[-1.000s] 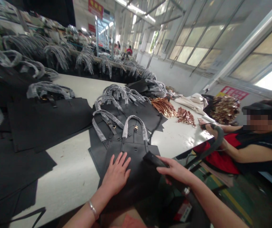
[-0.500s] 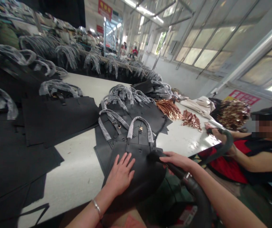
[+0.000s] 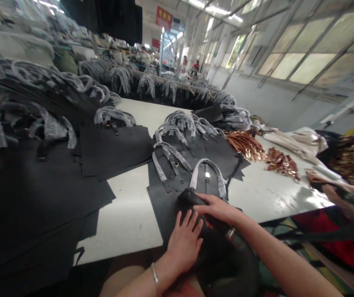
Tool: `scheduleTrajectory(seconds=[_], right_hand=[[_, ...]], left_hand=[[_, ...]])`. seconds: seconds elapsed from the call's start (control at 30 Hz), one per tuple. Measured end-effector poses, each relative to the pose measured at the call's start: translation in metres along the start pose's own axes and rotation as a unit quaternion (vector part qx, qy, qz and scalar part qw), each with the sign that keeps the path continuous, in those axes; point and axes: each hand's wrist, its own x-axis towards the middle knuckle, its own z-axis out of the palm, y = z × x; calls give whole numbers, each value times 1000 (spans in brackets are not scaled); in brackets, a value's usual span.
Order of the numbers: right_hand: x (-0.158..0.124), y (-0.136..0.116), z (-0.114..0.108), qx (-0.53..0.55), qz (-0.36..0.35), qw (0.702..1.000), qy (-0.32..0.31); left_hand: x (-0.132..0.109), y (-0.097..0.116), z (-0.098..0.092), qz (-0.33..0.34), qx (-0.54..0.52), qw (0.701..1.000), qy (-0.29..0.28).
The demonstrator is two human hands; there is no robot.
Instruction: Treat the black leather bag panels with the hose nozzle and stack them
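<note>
Resting a spread left hand (image 3: pixel 184 243) on a smooth black bag panel (image 3: pixel 172 216) at the near edge of the tabletop (image 3: pixel 127 218) — gripping a black tubular nozzle (image 3: pixel 191 199) with the curled right hand (image 3: pixel 218 209). Toward the far edge — heaped with brown, gold-tipped straps (image 3: pixel 247 144).

You get daylight through tall metal-framed windows (image 3: pixel 315 68) and light from long white ceiling tubes (image 3: pixel 216 9); glare streaks the smooth white tabletop (image 3: pixel 283 202). Your thick, black, curved hose (image 3: pixel 247 260) blurs into shadow; background soft, edges stretched.
</note>
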Motion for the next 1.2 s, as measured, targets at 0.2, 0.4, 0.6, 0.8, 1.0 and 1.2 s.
scheduleTrajectory(seconds=[0.2,0.4,0.6,0.8,1.0,1.2], right_hand=[[48,-16,-5,18,47,998,-28],[41,-17,-17,-13,70,996,-55],[53,-31,-6,-8,49,998,-23],[40,-25,-13,-40,90,994,-40],[48,-29,-3,-46,51,997,-20],[37,-20,-14,-47,60,995,-64]], left_hand=[[-2,-2,-1,0,-15,1000,18],[-2,-2,2,-8,-28,999,27],[-1,-2,-3,-15,-30,999,13],[-1,-1,-4,-17,-41,999,10],[-2,-1,-3,-17,-38,999,14],[-1,0,-1,-16,-32,999,13]])
